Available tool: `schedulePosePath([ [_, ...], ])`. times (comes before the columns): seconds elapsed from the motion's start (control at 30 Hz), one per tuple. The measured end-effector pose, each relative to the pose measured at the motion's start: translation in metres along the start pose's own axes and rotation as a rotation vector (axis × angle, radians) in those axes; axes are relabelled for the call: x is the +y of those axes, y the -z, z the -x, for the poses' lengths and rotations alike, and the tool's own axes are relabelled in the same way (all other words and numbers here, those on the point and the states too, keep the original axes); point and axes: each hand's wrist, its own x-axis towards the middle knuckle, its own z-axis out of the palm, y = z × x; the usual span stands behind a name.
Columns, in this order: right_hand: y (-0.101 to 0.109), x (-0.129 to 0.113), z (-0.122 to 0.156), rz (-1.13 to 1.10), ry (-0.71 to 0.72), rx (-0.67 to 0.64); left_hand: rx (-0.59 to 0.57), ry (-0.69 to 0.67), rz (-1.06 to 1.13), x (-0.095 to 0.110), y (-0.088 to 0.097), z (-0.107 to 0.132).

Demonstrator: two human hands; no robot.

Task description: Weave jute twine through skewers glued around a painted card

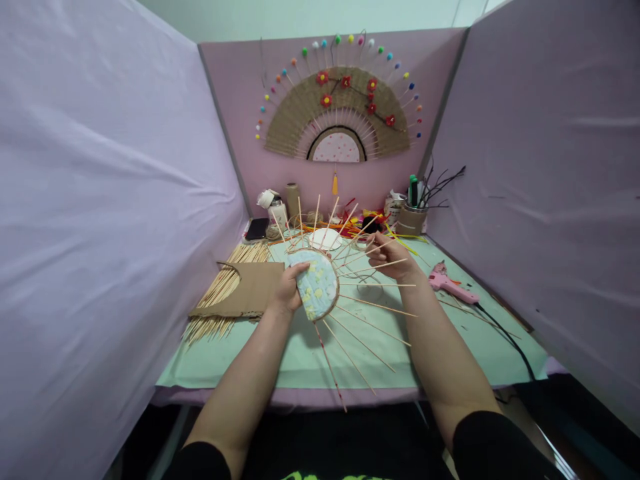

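Note:
My left hand (pixel 287 291) grips the edge of a half-round fan core (pixel 317 285) covered in pale blue floral paper, from which several thin wooden sticks (pixel 370 305) radiate outward. My right hand (pixel 391 255) is closed in a pinch around the sticks at the upper right of the fan, where thin twine (pixel 369 280) loops among them. The piece is held tilted above the green mat (pixel 300 353).
A cut cardboard arc (pixel 247 289) lies on a pile of spare sticks (pixel 220 293) at the left. A pink glue gun (pixel 453 285) with a black cord lies at the right. Twine spools, cups and craft scraps line the back; a finished fan (pixel 340 113) hangs on the wall.

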Motion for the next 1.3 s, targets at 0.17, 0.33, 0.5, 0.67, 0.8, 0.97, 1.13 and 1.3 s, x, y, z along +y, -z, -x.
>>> schedulePosePath([
  [0.17, 0.005, -0.01, -0.001, -0.169, 0.173, 0.121, 0.001, 0.155, -0.032, 0.0, 0.002, -0.002],
  [0.33, 0.004, -0.014, 0.004, -0.12, 0.303, 0.123, 0.02, 0.224, -0.056, 0.0, 0.002, -0.004],
  [0.5, 0.005, -0.015, 0.005, -0.039, 0.325, 0.134, 0.067, 0.171, 0.018, 0.002, 0.001, -0.005],
  [0.67, 0.008, -0.005, -0.001, 0.169, 0.175, 0.171, 0.086, 0.073, 0.119, 0.007, 0.0, -0.004],
  [0.8, 0.006, 0.007, -0.002, 0.496, -0.011, 0.113, 0.106, -0.019, 0.188, 0.014, 0.002, -0.003],
  [0.97, -0.004, 0.014, 0.003, 0.778, -0.13, -0.027, 0.163, -0.121, 0.268, 0.02, 0.006, -0.006],
  [1.13, -0.03, 0.026, 0.006, 1.007, -0.328, -0.413, 0.118, -0.138, 0.294, 0.014, 0.007, -0.007],
  [1.3, -0.045, 0.035, 0.004, 0.994, -0.277, -0.636, 0.104, -0.101, 0.262, 0.01, 0.005, -0.006],
])
